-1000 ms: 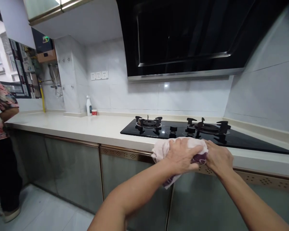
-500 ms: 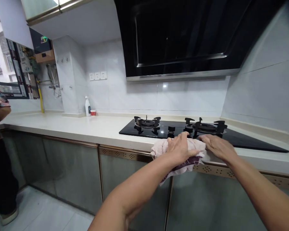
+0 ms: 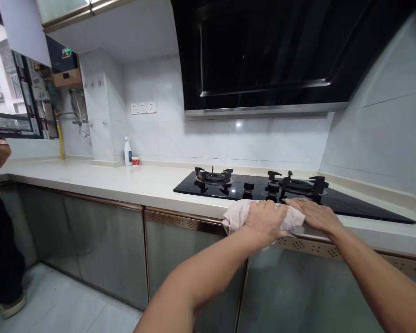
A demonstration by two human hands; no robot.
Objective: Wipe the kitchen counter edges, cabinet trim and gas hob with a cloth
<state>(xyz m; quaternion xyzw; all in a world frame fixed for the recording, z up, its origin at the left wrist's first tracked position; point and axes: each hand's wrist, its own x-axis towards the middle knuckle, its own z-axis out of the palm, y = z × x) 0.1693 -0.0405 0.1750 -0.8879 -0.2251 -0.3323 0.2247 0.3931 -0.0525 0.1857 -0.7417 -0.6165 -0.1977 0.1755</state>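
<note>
Your left hand (image 3: 266, 222): 1, fingers curled over the cloth and closed on it. Your right hand (image 3: 314, 213): 1, palm down, fingers reaching to the cloth's right end; whether they pinch it, you cannot tell from here. Cloth (image 3: 236, 215): 1, pale pink, bunched under your left hand and between your 2 hands, at the front edge of the counter (image 3: 100, 181). Cupboard doors (image 3: 106, 245): grey-green with bronze-coloured trim, below your grip, a dotted strip along the top of some.

Stove (image 3: 362, 206): 1, black glass, just beyond your grip. It carries 2 burners, 1 ahead and left of your grip (image 3: 214, 177), 1 ahead and right (image 3: 298, 186), with 2 knobs (image 3: 248, 187) between them. Hood (image 3: 263, 55): 1, black, steel lower edge, above and beyond your grip.

Bottle (image 3: 128, 152): 1, white, upright, well left of your grip and farther back. Cup (image 3: 135, 161): 1, red and white, just beside the bottle. Sockets (image 3: 143, 107): 3, in a row on the wall above them. Person (image 3: 2, 240): 1, dark trousers, far left of your grip, partly out of view. Heater (image 3: 63, 62): 1, beyond, far left and higher.
</note>
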